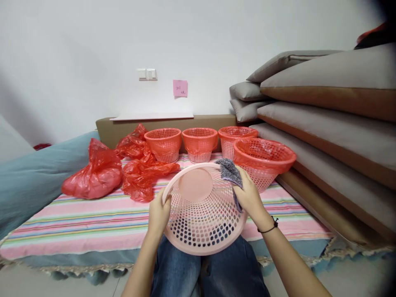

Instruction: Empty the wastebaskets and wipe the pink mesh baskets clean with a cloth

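A pink plastic basket (198, 231) with many small holes is tilted over my lap, its open mouth toward me. My left hand (160, 210) grips the rim at the left side, fingers behind and thumb on the inside. On the right side, my right hand (247, 192) is closed on a grey cloth (229, 171), which lies over the basket's upper right rim and hangs partly inside. A dark cord bracelet circles the right wrist.
Behind stand several baskets lined with red plastic bags, including one at the right (264, 159). Red plastic bags (94, 175) lie at the left on a striped cloth (93, 218). Stacked grey-brown cushions (328, 103) border the right side; a blue-covered armrest (46, 173) the left.
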`<action>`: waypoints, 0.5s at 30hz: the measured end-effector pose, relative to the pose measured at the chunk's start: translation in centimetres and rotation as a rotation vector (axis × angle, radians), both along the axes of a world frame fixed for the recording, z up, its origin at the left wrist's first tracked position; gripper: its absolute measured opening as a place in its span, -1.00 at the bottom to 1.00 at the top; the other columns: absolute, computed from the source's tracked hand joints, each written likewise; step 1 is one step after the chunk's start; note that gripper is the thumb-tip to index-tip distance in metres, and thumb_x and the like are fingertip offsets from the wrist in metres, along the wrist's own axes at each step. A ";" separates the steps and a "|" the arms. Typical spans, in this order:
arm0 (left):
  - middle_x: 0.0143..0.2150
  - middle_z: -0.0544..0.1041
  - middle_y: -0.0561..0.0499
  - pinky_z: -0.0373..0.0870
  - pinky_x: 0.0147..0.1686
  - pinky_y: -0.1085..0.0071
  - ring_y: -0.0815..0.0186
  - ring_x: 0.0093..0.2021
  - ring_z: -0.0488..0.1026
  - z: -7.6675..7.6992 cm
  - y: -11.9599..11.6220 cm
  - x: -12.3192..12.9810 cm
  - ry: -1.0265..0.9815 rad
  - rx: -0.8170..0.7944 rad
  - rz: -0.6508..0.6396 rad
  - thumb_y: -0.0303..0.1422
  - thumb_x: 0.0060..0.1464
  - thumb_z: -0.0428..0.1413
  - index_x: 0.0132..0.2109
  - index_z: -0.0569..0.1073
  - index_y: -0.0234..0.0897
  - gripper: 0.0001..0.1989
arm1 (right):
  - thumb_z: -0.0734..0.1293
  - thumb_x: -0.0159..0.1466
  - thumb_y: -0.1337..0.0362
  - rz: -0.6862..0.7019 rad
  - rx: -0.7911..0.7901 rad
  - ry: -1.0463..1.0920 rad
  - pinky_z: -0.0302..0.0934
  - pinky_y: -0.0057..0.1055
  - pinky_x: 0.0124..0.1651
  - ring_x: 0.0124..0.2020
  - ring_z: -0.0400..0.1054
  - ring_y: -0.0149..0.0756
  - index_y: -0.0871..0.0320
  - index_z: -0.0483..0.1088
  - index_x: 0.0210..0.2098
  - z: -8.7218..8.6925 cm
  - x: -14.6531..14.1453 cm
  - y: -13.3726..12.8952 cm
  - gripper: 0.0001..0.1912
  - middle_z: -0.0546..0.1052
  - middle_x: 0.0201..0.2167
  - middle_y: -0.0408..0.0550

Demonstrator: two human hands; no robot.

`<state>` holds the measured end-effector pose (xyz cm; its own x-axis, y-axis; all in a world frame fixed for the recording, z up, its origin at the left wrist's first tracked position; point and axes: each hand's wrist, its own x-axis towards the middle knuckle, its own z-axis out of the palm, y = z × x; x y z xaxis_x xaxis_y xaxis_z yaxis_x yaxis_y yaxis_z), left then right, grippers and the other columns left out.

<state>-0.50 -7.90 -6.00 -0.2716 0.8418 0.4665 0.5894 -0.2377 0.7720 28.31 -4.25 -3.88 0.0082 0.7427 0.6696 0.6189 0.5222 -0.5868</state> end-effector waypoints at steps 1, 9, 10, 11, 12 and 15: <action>-0.18 0.64 -0.10 0.45 -0.11 0.25 0.12 -0.17 0.55 0.5 0.2 -0.1 0.041 -0.005 -0.016 -0.36 0.05 0.00 -0.06 0.53 -0.31 -0.66 | 0.17 0.15 0.44 0.007 0.013 -0.001 0.20 -0.08 0.21 0.15 0.30 -0.10 0.19 0.23 0.22 0.0 0.1 0.1 -0.39 0.41 0.15 0.12; -0.25 0.63 -0.09 0.40 -0.21 0.37 0.17 -0.23 0.56 5.4 1.6 2.3 0.396 -0.075 -0.133 -0.57 -0.02 -0.06 -0.11 0.54 -0.28 -0.62 | 0.21 0.16 0.38 -0.086 0.132 -0.461 0.03 -0.02 0.20 0.08 0.21 -0.01 0.10 0.21 0.30 4.5 -3.7 0.3 -0.32 0.40 0.11 0.09; -0.24 0.64 -0.11 0.39 -0.23 0.38 0.16 -0.23 0.57 5.8 1.7 2.8 0.420 -0.081 -0.133 -0.58 -0.02 -0.06 -0.11 0.54 -0.28 -0.61 | 0.22 0.16 0.37 -0.075 0.155 -0.513 -0.02 0.00 0.21 0.08 0.19 0.00 0.08 0.22 0.30 5.0 -4.6 0.5 -0.32 0.40 0.10 0.08; -0.24 0.64 -0.13 0.39 -0.24 0.38 0.14 -0.23 0.57 6.1 1.9 3.1 0.436 -0.085 -0.129 -0.59 -0.01 -0.06 -0.11 0.54 -0.28 -0.62 | 0.23 0.16 0.36 -0.055 0.177 -0.555 -0.07 0.01 0.23 0.08 0.16 0.01 0.06 0.23 0.29 5.4 -5.4 0.6 -0.32 0.39 0.10 0.08; -0.24 0.64 -0.15 0.38 -0.25 0.38 0.13 -0.23 0.58 6.3 2.0 3.3 0.445 -0.088 -0.120 -0.59 0.00 -0.06 -0.11 0.54 -0.29 -0.62 | 0.24 0.16 0.35 -0.032 0.198 -0.587 -0.10 0.01 0.24 0.08 0.15 0.01 0.04 0.23 0.29 5.7 -6.1 0.7 -0.32 0.39 0.09 0.06; -0.21 0.64 -0.17 0.38 -0.24 0.38 0.11 -0.20 0.59 6.2 2.0 3.2 0.431 -0.081 -0.109 -0.58 0.03 -0.06 -0.05 0.52 -0.29 -0.61 | 0.24 0.15 0.36 0.015 0.234 -0.621 -0.13 -0.02 0.23 0.06 0.12 -0.01 0.01 0.25 0.28 5.7 -7.3 0.8 -0.32 0.39 0.07 0.04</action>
